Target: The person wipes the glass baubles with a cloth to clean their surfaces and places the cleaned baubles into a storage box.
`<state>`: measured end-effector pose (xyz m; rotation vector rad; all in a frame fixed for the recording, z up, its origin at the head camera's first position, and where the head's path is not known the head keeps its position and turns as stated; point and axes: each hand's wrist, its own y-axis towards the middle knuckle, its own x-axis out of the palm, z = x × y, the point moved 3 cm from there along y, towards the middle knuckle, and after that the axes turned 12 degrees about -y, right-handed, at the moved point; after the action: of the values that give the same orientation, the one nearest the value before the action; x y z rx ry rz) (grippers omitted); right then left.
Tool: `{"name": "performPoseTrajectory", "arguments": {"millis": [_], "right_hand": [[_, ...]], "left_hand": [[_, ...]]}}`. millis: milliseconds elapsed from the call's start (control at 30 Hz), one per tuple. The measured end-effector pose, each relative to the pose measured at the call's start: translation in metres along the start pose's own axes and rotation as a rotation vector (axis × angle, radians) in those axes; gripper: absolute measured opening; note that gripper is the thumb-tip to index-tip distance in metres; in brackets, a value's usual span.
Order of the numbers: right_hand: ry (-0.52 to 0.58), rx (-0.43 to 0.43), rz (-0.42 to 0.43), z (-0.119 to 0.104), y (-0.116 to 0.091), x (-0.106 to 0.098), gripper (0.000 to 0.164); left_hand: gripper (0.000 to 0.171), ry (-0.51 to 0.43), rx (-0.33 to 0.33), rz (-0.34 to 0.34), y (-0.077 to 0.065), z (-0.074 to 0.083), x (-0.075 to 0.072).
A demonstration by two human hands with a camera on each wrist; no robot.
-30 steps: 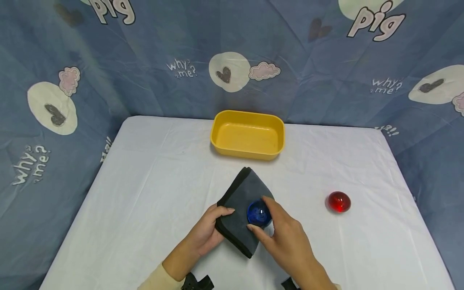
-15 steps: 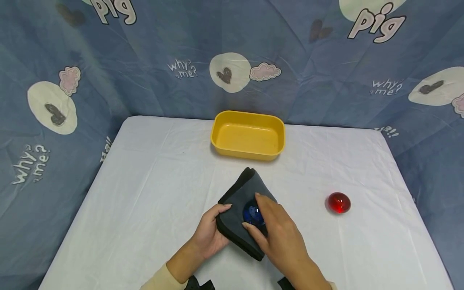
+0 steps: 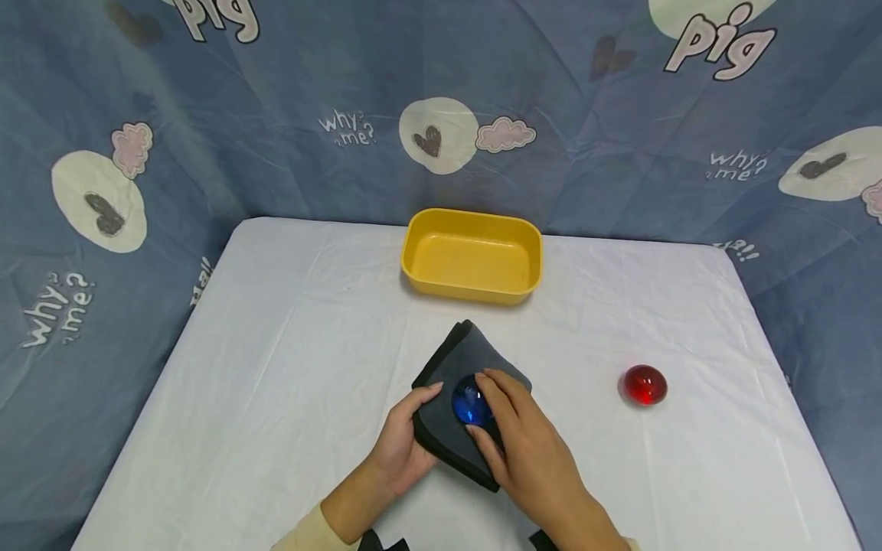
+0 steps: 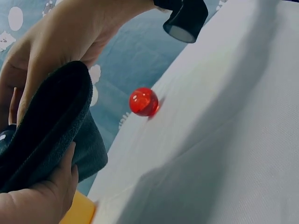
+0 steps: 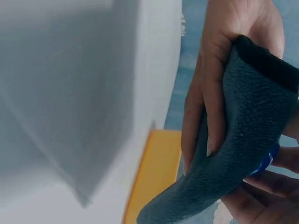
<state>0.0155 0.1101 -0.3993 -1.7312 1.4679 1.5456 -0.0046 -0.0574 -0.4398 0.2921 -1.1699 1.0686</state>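
Smooth, see-through blue ball: against the face of the cloth, pinched by the thumb and fingers of my right hand; so round and slick-looking, it could squirt free if I squeeze unevenly.
Dark grey, black-edged folded fabric cloth: gripped in my left hand, thumb on top, fingers beneath; a slack hold could let it sag or unfold and spill the ball.
White-covered surface: below my hands; a dropped ball could roll off.
Glossy red ball: loose to my right; a bump from my forearm could set it rolling.
Yellow rectangular plastic tray: beyond the cloth, apart from it.
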Motion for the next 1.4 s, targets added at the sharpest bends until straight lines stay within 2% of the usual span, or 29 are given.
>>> {"name": "performPoseTrajectory", "arguments": {"millis": [267,533,800,900,1000,1100,1233,1400], "right_hand": [[-0.009,0.009,0.057,0.001,0.001,0.002,0.066],[-0.018,0.079,0.124,0.004,0.000,0.007,0.059],[0.008,0.183,0.084,0.006,0.002,0.012,0.051],[0.010,0.201,0.037,0.005,0.001,0.013,0.060],[0.010,0.169,0.024,0.003,0.000,0.012,0.073],[-0.003,0.102,0.062,0.001,0.000,0.010,0.081],[-0.026,0.030,0.131,0.000,0.002,0.009,0.077],[-0.025,0.018,0.161,0.000,0.002,0.010,0.071]], "left_hand": [[0.059,0.032,0.013,0.001,0.000,-0.001,0.001],[0.057,0.067,0.013,0.005,0.001,-0.003,0.002],[0.055,0.078,0.029,0.025,0.000,-0.004,0.000],[0.056,0.074,0.048,0.024,0.000,-0.003,0.000],[0.056,0.061,0.060,0.028,0.001,-0.001,0.001],[0.055,0.053,0.059,0.026,0.001,0.000,0.001],[0.054,0.051,0.049,0.019,0.001,0.000,0.001],[0.057,0.070,0.044,0.019,0.000,0.001,0.001]]}}
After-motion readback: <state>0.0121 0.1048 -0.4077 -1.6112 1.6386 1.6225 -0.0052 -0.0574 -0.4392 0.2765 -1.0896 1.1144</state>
